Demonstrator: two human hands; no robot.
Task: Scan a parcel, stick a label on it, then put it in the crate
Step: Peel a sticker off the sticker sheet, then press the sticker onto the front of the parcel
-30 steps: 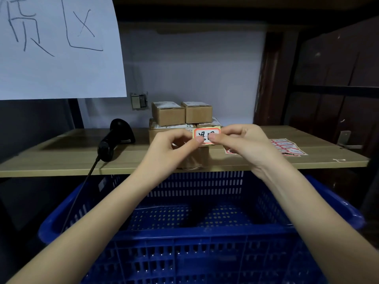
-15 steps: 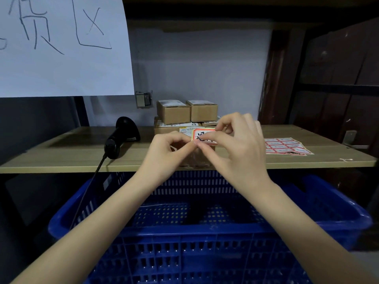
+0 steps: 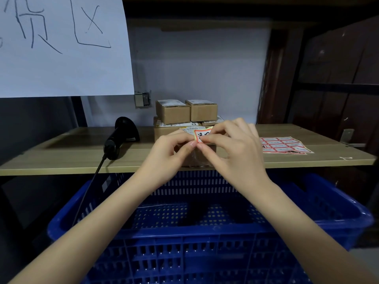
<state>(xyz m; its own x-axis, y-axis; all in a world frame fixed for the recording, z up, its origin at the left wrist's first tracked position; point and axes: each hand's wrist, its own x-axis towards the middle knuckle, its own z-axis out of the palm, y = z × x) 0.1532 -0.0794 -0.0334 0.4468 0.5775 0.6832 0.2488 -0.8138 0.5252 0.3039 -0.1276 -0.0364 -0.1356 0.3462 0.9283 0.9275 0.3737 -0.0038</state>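
A small red-bordered label (image 3: pixel 203 134) with dark handwriting is pinched between my left hand (image 3: pixel 170 152) and my right hand (image 3: pixel 231 148), just above a taped cardboard parcel (image 3: pixel 196 158) near the shelf's front edge. My hands hide most of that parcel. A black barcode scanner (image 3: pixel 121 136) lies on the shelf to the left, its cable hanging down. Below the shelf stands the blue perforated crate (image 3: pixel 205 230), its visible floor bare.
A stack of cardboard parcels (image 3: pixel 184 113) sits at the back of the wooden shelf (image 3: pixel 61 158). A sheet of red-bordered labels (image 3: pixel 284 144) lies to the right. A white paper sign (image 3: pixel 61 46) with handwriting hangs at the upper left.
My hands have drawn closer together on the label. Its left edge now curls up between my fingertips. My right hand has turned over the parcel.
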